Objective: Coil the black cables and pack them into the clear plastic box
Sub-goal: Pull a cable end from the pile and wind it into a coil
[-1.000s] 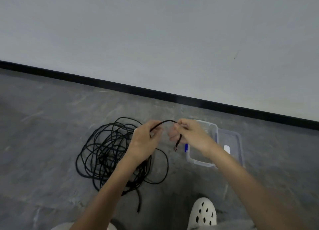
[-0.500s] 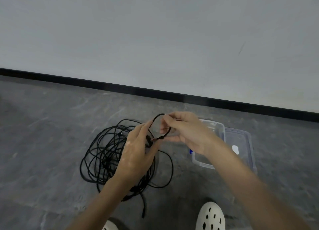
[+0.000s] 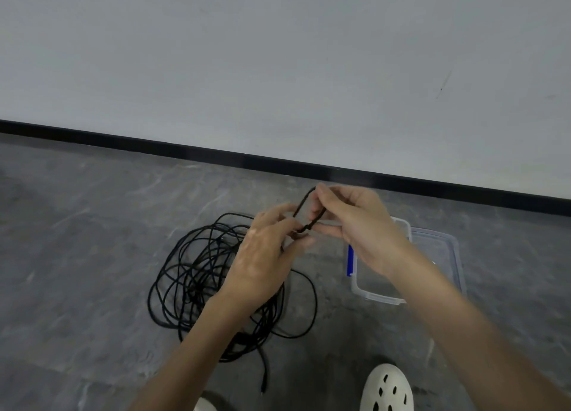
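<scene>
A tangled heap of black cable (image 3: 197, 274) lies on the grey floor, partly hidden under my left forearm. One end of it is lifted and bent into a small narrow loop (image 3: 304, 208) between my hands. My left hand (image 3: 268, 256) pinches the loop's lower end. My right hand (image 3: 355, 225) pinches its top, fingers closed on the cable. The clear plastic box (image 3: 380, 296) stands open on the floor to the right, under my right wrist, with its clear lid (image 3: 445, 250) lying beside it.
A white wall with a black skirting board (image 3: 216, 154) runs across the back. My white perforated shoe (image 3: 386, 389) is at the bottom edge, near a loose cable end (image 3: 264, 379). A blue strip (image 3: 350, 259) shows on the box's left side.
Both hands have come closer together and risen a little. The lifted cable end, first a wide arc between them, is now folded into a tight small loop.
</scene>
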